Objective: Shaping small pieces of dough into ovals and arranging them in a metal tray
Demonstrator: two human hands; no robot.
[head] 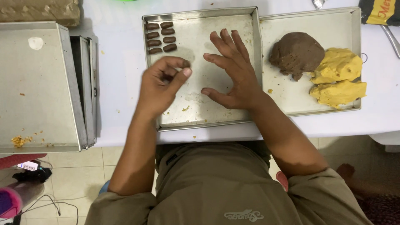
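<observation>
The left hand hovers over the left part of the metal tray at frame centre, fingers curled narrow with thumb meeting fingertips; whether it pinches a dough piece cannot be told. The right hand lies flat on the same tray, fingers spread wide, holding nothing. Eight brown dough pieces sit in two columns in the tray's upper left corner. A second tray, touching on the right, carries a brown dough lump beside yellow dough lumps. Both trays rest on the white table.
</observation>
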